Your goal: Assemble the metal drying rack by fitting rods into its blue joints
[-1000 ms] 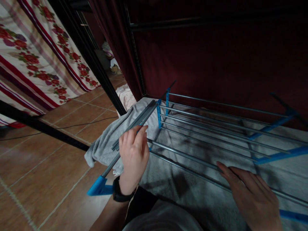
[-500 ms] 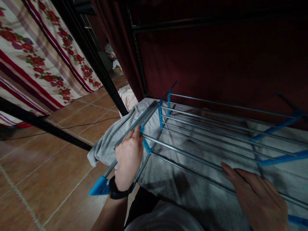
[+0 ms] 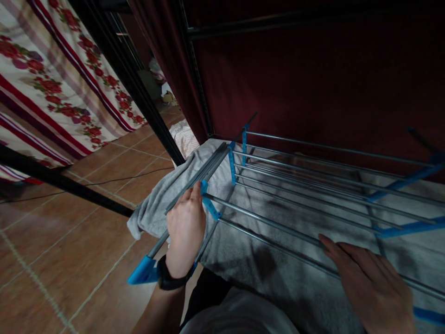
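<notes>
A metal drying rack (image 3: 264,213) with blue plastic joints lies across a grey blanket in front of me. My left hand (image 3: 187,218), with a dark band on its wrist, is closed around the rack's left end, by a blue joint (image 3: 204,187). Its fingertips rest over the grey tubes there. Toward the lower right, my right hand (image 3: 371,283) grips the near tube, thumb on top and the other fingers partly hidden. A blue end cap (image 3: 143,271) sticks out past my left wrist over the floor.
The grey blanket (image 3: 153,208) hangs over the bed's left edge. A black metal post (image 3: 153,111) and a low rail (image 3: 69,183) stand at the left. Dark red cloth (image 3: 313,93) covers the back. A floral curtain (image 3: 59,79) hangs above the tiled floor (image 3: 86,241), where a cable runs.
Both hands keep their hold on the rack. The blue hinge piece beside my left hand has swung slightly, and the rack's right side sits a touch differently. The view has tilted a little.
</notes>
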Tool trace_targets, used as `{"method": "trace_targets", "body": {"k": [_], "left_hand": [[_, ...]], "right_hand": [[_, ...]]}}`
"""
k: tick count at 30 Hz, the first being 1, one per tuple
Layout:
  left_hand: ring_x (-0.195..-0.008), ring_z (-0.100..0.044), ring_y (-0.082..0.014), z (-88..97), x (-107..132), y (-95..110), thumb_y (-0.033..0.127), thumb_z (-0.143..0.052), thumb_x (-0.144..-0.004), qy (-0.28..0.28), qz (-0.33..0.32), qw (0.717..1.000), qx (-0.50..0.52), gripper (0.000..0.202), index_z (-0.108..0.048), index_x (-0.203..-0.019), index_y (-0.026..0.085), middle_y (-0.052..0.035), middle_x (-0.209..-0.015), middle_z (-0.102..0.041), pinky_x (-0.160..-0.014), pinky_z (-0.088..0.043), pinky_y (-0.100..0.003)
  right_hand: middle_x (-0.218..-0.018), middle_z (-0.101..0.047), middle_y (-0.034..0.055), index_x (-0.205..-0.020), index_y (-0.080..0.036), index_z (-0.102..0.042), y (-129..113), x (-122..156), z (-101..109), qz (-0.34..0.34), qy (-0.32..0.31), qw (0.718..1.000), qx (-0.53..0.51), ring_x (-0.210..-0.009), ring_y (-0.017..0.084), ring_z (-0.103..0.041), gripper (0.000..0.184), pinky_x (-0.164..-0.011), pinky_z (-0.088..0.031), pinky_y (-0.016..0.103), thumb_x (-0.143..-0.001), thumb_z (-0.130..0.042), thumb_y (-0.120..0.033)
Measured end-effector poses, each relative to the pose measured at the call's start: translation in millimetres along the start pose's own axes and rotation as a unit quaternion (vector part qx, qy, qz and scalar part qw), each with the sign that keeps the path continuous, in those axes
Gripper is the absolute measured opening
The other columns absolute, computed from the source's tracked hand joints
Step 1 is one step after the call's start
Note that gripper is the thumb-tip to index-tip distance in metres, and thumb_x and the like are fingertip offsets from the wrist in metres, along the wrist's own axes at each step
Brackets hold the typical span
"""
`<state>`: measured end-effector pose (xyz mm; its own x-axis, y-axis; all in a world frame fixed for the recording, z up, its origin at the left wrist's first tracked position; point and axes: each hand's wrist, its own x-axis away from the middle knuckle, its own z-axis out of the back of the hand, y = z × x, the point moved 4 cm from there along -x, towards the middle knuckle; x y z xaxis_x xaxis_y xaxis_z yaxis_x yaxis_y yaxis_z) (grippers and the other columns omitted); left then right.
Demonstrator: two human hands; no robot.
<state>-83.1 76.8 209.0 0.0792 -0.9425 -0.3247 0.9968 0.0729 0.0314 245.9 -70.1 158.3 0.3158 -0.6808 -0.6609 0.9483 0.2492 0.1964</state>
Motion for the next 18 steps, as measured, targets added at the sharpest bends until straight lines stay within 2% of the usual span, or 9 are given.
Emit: {"method": "trace_targets", "body": {"k": [5,13,18], "left_hand": [[-0.091,-0.073,-0.0256,0.6,0.4,0.5,0.02,-0.039,-0.1,0.003,-0.002,1.0,0.011,0.052,-0.055,-0.149,0.022,-0.0131,-0.126,-0.073,-0.077,-0.055,-0.033],[-0.09,-0.073,-0.0259,-1.1,-0.3,0.4,0.02,-0.043,-0.099,0.024,-0.004,1.0,0.015,0.05,-0.057,-0.147,0.021,-0.0127,-0.121,-0.076,-0.075,-0.054,-0.033],[-0.087,-0.073,-0.0247,-3.2,1.4,0.0,0.018,-0.041,-0.1,0.031,-0.018,0.999,0.002,0.052,-0.055,-0.149,0.02,-0.0125,-0.122,-0.075,-0.07,-0.052,-0.031]], "right_hand": [[-0.092,-0.07,0.002,-0.148,-0.027,-0.056,0.9,-0.6,2.4,-0.017,-0.004,1.0,-0.004,-0.077,0.017,-0.063,0.049,-0.078,-0.043,0.033,-0.1,-0.061,-0.016],[-0.089,-0.069,0.0015,-0.142,-0.025,-0.061,-0.5,-4.6,2.0,-0.021,-0.01,1.0,-0.002,-0.075,0.017,-0.061,0.041,-0.076,-0.042,0.034,-0.101,-0.062,-0.021],[-0.088,-0.069,0.0015,-0.143,-0.026,-0.059,0.8,-5.7,2.1,-0.022,-0.033,0.999,-0.005,-0.073,0.017,-0.059,0.041,-0.076,-0.042,0.034,-0.103,-0.056,-0.02]]}}
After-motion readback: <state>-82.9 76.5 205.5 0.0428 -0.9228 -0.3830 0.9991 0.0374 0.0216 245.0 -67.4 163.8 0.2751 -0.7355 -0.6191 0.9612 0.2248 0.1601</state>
